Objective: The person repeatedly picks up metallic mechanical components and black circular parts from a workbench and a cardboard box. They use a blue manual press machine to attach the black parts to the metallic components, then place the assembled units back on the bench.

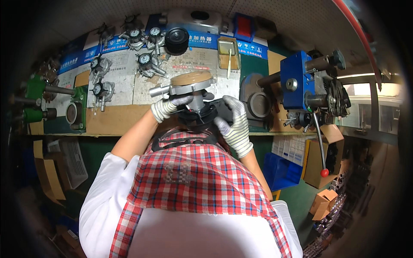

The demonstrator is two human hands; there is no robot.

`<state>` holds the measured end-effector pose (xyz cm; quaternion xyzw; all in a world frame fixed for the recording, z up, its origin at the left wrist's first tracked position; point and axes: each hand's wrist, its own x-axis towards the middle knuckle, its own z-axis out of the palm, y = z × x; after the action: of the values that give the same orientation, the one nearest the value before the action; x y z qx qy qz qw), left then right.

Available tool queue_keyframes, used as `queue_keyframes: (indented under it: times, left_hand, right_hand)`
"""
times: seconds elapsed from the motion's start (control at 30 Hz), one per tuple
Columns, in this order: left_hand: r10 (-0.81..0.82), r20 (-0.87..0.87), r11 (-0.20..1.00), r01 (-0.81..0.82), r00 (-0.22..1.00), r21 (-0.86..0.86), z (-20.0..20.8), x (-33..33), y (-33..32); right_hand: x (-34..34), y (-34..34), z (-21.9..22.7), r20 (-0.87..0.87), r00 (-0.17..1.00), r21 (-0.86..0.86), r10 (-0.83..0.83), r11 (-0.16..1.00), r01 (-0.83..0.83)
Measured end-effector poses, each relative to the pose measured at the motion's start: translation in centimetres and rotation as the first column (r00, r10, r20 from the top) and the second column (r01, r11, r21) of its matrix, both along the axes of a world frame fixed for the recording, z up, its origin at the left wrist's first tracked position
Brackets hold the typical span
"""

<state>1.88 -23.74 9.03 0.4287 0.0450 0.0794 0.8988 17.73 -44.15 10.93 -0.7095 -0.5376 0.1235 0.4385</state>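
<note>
In front of my chest stands a cast metal pump-like housing (191,89) with a round tan top and a pipe stub pointing left. My left hand (172,107), in a striped knit glove, has its fingers curled around the housing's underside. Beneath the housing is a black round part (198,119), partly hidden by it. My right hand (236,122), gloved too, is just right of that black part, with thumb and fingers spread. Whether its fingertips touch the dark piece beside them I cannot tell.
Several similar metal pumps (145,62) stand on the bench at left and back. Behind are a black pulley-like wheel (177,41) and a tray with a brush (229,58). A blue press (297,81) with a red-knobbed lever stands right; a green press (77,109) stands left.
</note>
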Motion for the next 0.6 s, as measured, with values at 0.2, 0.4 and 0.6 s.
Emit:
queue_keyframes:
  times: [0.2, 0.4, 0.6]
  left_hand:
    - [0.16, -0.019, 0.962, -0.152, 0.987, 0.225, -3.7, -1.7, 3.1]
    - [0.056, -0.142, 0.935, -0.101, 0.988, -0.34, -2.6, 0.0, 1.8]
    - [-0.211, -0.172, 0.833, 0.085, 0.962, -0.547, -5.0, 2.9, 2.3]
  right_hand:
    - [-0.8, 2.2, 0.2, 0.191, 0.964, 0.006, 0.185, 0.982, -0.19]
    - [-1.5, 6.3, -1.8, 0.085, 0.983, 0.097, 0.162, 0.981, -0.17]
    - [4.0, 11.1, -1.3, -0.742, 0.65, -0.192, -0.167, 0.981, 0.034]
